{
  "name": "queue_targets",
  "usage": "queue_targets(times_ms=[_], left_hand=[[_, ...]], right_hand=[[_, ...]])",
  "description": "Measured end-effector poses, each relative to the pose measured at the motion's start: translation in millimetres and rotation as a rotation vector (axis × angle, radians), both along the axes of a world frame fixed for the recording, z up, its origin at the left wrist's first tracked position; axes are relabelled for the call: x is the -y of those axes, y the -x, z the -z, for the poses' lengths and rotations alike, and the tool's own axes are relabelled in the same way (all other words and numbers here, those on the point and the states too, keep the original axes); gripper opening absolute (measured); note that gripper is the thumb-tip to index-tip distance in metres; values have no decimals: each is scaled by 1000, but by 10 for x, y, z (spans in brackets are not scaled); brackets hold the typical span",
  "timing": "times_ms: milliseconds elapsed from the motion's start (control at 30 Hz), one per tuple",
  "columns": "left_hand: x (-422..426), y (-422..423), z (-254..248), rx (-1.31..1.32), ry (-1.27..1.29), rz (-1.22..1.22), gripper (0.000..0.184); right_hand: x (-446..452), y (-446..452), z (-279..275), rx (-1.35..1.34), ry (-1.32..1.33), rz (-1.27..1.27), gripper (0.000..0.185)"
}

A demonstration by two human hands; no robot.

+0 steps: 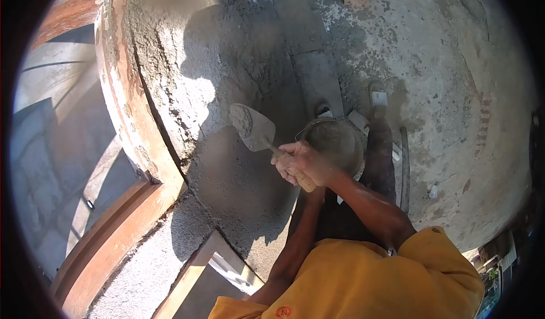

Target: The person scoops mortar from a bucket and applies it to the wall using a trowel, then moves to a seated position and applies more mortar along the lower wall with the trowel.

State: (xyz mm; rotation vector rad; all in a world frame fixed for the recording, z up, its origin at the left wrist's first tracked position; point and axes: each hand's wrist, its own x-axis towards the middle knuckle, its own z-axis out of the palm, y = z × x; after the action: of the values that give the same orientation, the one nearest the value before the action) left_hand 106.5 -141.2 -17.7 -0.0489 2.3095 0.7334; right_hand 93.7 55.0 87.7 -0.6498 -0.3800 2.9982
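My right hand (304, 163) is closed around the handle of a trowel (264, 134). The trowel's pale blade points up and left, in front of a dark patch of fresh mortar (227, 174) on the wall, and a lump of grey mortar (241, 119) lies on it. My left forearm (304, 222) reaches up beneath my right one. The left hand itself is hidden behind the right hand and forearm, so its fingers do not show. Just right of my hands stands a round bucket (359, 154) with grey material inside and a thin wire handle.
A wooden frame (162, 168) borders an opening on the left. Another wooden frame (190, 265) is lower down. My legs and shoes (378, 97) are beside the bucket on the stained concrete floor (443, 120). A dark hose-like strip (405, 171) lies to their right.
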Motion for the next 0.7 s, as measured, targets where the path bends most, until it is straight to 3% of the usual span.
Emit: queue_targets(times_ms=[67,100,133,200,300,400,467,533,633,700], left_hand=[[-20,-8,-85,69,77,-55,20],[-27,-3,-126,108,117,-86,20],[154,43,-6,220,51,-47,33],[63,63,-107,209,65,-43,31],[-136,67,-382,155,105,-8,25],[-70,123,-312,143,135,19,24],[37,87,-245,141,102,-6,24],[82,138,-198,132,11,-20,25],[240,175,33,75,31,36,19],[157,276,-1,175,207,58,28]], right_hand=[[-277,-267,119,9,12,61,26],[-447,-414,161,125,-103,109,24],[-590,-535,171,242,-211,153,21],[-812,-646,158,523,-407,425,17],[-906,-505,540,949,-902,797,20],[-795,166,890,1433,-1040,629,26],[-507,642,1130,1145,-1187,37,33],[-139,651,878,880,-1348,29,33],[-197,-91,288,743,-1439,211,23],[-395,-757,272,748,-1522,-210,25]])
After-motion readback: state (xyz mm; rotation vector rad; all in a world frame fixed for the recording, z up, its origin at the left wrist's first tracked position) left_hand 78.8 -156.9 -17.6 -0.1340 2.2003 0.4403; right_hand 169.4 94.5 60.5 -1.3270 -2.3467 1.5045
